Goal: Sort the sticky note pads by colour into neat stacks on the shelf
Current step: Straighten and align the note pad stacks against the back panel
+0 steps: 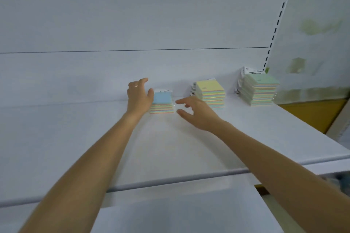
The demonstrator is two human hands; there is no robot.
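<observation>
Left hand [139, 98] grip spread, thumb against blue-topped stack [163, 101] at its 9 o'clock; right hand [198, 114] grip spread, empty, fingertips [177, 101] just beside it at 3 o'clock.

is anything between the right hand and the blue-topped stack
Nothing visible. Only a narrow strip of bare shelf separates the right hand from the right side of the blue-topped stack. The yellow-topped stack stands beyond the hand, farther right.

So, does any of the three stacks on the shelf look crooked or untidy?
Mildly. The green-topped stack at the right end is staggered, its edges not flush, white labels sticking out behind. The blue-topped stack on the left looks squarer.
</observation>
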